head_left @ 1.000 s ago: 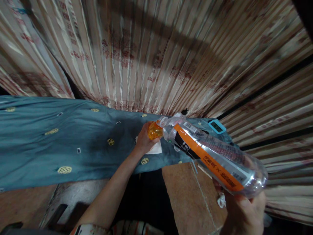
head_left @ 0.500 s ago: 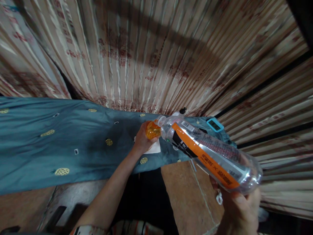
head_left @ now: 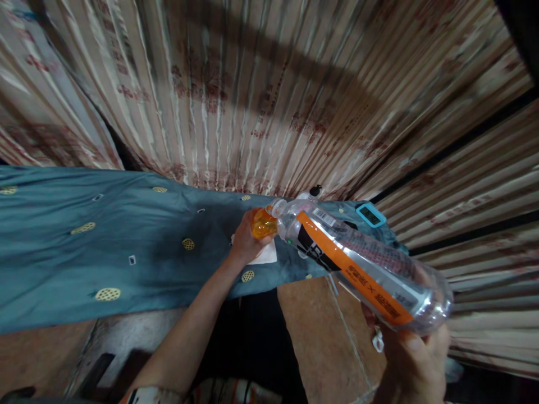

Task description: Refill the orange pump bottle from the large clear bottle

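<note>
My left hand is closed around a small orange see-through container, above the cloth-covered surface. My right hand grips the base end of a large clear plastic bottle with an orange, black and silver label. The bottle is tilted, base toward me on the right, its uncapped-looking neck against the mouth of the orange container. I cannot make out liquid passing between them. A white sheet or tissue lies under and beside my left hand, partly covered by it.
A teal cloth with pineapple prints covers the long narrow surface. At its right end lies a light-blue-framed digital device. A small black-topped item stands behind the bottle. Stacked corrugated cardboard rises behind and to the right. Brown floor tiles show below.
Almost nothing differs. Both hands, the bottle and the orange container keep their positions, with only a very slight shift of the view.
</note>
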`<move>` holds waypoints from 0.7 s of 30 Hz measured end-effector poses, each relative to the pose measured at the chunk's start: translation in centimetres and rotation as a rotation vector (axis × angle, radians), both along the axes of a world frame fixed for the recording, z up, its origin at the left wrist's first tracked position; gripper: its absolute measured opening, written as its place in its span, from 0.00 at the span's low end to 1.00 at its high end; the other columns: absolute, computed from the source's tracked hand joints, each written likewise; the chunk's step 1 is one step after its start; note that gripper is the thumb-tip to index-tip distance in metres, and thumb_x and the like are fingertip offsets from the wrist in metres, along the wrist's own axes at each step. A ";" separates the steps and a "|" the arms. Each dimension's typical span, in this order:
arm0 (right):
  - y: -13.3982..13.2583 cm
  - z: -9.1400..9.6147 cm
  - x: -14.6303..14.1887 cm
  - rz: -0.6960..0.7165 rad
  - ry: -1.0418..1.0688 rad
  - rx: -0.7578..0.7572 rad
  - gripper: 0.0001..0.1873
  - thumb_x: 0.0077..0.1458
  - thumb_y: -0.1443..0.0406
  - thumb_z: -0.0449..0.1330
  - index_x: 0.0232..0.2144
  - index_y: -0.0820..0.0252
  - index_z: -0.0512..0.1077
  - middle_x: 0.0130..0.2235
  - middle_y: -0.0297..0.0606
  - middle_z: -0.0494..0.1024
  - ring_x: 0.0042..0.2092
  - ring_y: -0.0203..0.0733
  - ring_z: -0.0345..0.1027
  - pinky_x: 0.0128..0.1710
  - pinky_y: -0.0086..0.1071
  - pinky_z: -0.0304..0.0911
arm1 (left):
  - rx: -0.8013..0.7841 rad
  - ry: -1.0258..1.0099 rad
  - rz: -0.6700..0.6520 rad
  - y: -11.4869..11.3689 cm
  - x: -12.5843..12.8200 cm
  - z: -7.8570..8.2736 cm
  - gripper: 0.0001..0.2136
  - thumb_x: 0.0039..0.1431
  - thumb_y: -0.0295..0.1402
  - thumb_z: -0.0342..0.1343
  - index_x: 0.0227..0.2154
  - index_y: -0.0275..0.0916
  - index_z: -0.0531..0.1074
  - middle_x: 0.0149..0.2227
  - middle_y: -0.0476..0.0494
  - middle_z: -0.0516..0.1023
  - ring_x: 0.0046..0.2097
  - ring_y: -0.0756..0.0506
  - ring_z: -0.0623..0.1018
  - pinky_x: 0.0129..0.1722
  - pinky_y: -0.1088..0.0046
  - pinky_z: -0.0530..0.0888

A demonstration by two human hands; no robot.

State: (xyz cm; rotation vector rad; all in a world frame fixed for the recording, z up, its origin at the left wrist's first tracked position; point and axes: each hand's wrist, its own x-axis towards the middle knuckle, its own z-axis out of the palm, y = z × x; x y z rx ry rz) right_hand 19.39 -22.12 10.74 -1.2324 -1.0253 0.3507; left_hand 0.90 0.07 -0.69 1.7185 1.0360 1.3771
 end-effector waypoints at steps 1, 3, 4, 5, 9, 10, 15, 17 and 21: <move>0.0 0.0 0.0 -0.001 0.006 -0.006 0.38 0.46 0.56 0.72 0.58 0.59 0.71 0.38 0.42 0.74 0.27 0.42 0.63 0.26 0.37 0.59 | 0.000 0.000 0.000 0.0 0.0 0.0 0.28 0.45 0.32 0.69 0.50 0.40 0.69 0.48 0.40 0.78 0.51 0.36 0.80 0.53 0.54 0.78; 0.1 0.1 -0.1 -0.003 0.006 -0.013 0.37 0.46 0.56 0.72 0.58 0.59 0.71 0.41 0.44 0.75 0.29 0.42 0.65 0.27 0.38 0.60 | 0.008 0.002 -0.001 0.0 0.0 0.0 0.27 0.45 0.32 0.69 0.50 0.40 0.68 0.48 0.40 0.78 0.51 0.36 0.80 0.53 0.53 0.78; 0.2 0.2 -0.2 0.000 -0.001 -0.011 0.37 0.46 0.56 0.71 0.58 0.59 0.71 0.42 0.45 0.75 0.29 0.43 0.65 0.27 0.38 0.60 | 0.014 0.005 -0.002 0.0 -0.1 0.0 0.27 0.46 0.32 0.68 0.50 0.40 0.68 0.48 0.40 0.78 0.51 0.37 0.80 0.53 0.54 0.78; 0.3 0.3 -0.3 0.003 -0.009 -0.003 0.38 0.46 0.56 0.71 0.58 0.59 0.71 0.43 0.45 0.75 0.30 0.43 0.65 0.27 0.38 0.59 | 0.018 0.008 -0.004 0.0 -0.1 0.0 0.27 0.46 0.32 0.68 0.50 0.40 0.68 0.48 0.40 0.78 0.51 0.37 0.80 0.53 0.54 0.78; 0.4 0.9 -1.1 -0.012 -0.018 -0.024 0.40 0.47 0.54 0.70 0.60 0.57 0.69 0.43 0.43 0.73 0.29 0.41 0.64 0.25 0.35 0.56 | 0.016 0.018 -0.014 0.1 -0.1 0.0 0.26 0.46 0.33 0.68 0.49 0.41 0.68 0.47 0.42 0.78 0.51 0.38 0.80 0.53 0.55 0.78; 0.4 1.0 -1.2 -0.024 -0.010 -0.043 0.41 0.47 0.53 0.70 0.61 0.56 0.68 0.44 0.42 0.72 0.29 0.40 0.64 0.24 0.35 0.56 | 0.015 0.016 -0.014 0.1 -0.1 -0.1 0.26 0.46 0.33 0.69 0.49 0.41 0.68 0.47 0.42 0.78 0.51 0.38 0.80 0.53 0.55 0.78; 0.3 1.0 -1.3 -0.020 -0.004 -0.030 0.41 0.47 0.55 0.70 0.62 0.57 0.67 0.45 0.46 0.73 0.29 0.42 0.64 0.23 0.36 0.57 | 0.013 -0.003 -0.015 0.1 -0.1 -0.2 0.27 0.46 0.33 0.69 0.50 0.42 0.67 0.48 0.42 0.78 0.52 0.37 0.80 0.53 0.55 0.78; 0.4 0.9 -1.0 -0.019 -0.010 -0.031 0.40 0.47 0.56 0.70 0.61 0.57 0.68 0.43 0.46 0.73 0.29 0.42 0.64 0.23 0.36 0.57 | 0.010 -0.009 -0.017 0.1 -0.1 -0.2 0.27 0.46 0.33 0.69 0.50 0.42 0.68 0.48 0.42 0.78 0.52 0.37 0.80 0.52 0.55 0.78; 0.6 0.4 -0.2 0.015 -0.038 -0.015 0.40 0.45 0.56 0.70 0.60 0.58 0.69 0.39 0.44 0.72 0.26 0.41 0.62 0.21 0.34 0.56 | 0.008 -0.007 -0.025 -0.1 -0.2 0.1 0.27 0.46 0.33 0.69 0.50 0.41 0.68 0.49 0.41 0.78 0.52 0.37 0.80 0.53 0.55 0.78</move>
